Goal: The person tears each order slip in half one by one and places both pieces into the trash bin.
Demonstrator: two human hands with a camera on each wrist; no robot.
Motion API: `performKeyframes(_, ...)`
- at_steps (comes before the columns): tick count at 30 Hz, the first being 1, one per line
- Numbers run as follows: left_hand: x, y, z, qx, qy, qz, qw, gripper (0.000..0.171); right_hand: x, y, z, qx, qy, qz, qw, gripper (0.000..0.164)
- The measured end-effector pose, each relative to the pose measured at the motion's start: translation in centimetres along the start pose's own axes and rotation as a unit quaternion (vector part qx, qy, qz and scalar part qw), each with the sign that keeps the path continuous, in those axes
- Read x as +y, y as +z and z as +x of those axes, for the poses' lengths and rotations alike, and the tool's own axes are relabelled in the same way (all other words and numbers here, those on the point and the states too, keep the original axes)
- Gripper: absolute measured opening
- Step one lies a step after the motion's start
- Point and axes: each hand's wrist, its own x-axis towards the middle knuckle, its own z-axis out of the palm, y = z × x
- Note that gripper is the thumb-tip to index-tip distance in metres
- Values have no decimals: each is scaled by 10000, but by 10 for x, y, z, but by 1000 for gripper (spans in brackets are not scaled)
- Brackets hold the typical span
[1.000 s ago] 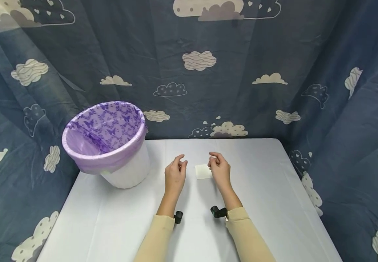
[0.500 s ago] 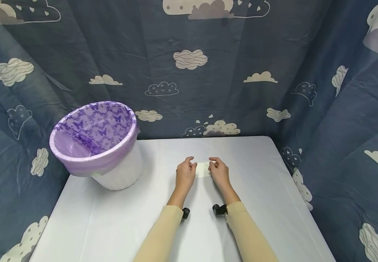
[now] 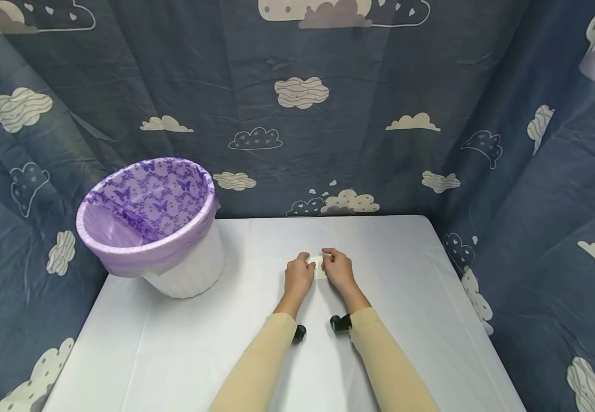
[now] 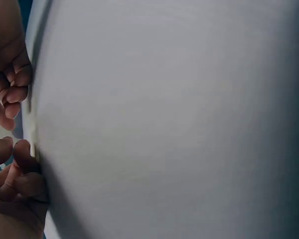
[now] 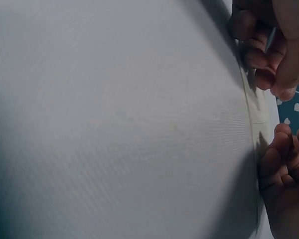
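A small pale cream rectangle (image 3: 320,270), flat like paper or a folded cloth, lies on the white table. My left hand (image 3: 298,276) is over its left end and my right hand (image 3: 340,271) over its right end, so only the middle shows. Both hands have bent fingers, with thumb and index fingertips close together, facing each other across a narrow gap. In the right wrist view the cream piece (image 5: 260,112) runs beneath the fingertips of both hands, with a faint line across it. I cannot tell whether the fingertips pinch anything.
A white bin (image 3: 189,272) lined with a purple butterfly-patterned bag (image 3: 174,200) stands at the table's left. Dark blue cloud-print curtains (image 3: 359,154) hang behind and on both sides. The white tabletop (image 3: 405,297) spreads around the hands. A black camera (image 3: 341,323) sits on each wrist.
My left hand has moved right and my right hand slightly left, so they are closer together and cover more of the cream rectangle. The head view has shifted a little.
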Motion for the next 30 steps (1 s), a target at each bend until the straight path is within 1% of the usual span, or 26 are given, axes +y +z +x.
performKeyframes(4,-1,3,0,52,-7,68,10000,36,0,0,1,-176,166,-27,9997,36)
performKeyframes(7,-1,4,0,8,-59,111,9999,37,-4,0,0,-266,299,-145,9991,37)
performKeyframes(10,-2,4,0,-22,-39,153,9999,37,-7,2,-3,-320,399,-240,9984,37)
performKeyframes(14,-3,5,1,57,80,260,9996,34,-9,4,-4,-305,408,-243,9984,37)
performKeyframes(17,-2,5,1,107,101,299,9994,32,-9,3,-5,-285,373,-240,9986,36)
performKeyframes(21,-1,5,1,143,47,202,9997,27,-8,2,-6,-354,284,-321,9985,34)
performKeyframes(24,-2,4,0,193,-3,43,9998,22,-7,3,-5,-428,208,-380,9981,32)
performKeyframes(30,-2,3,-3,352,54,-323,9988,12,-5,4,-7,-419,95,-377,9984,22)
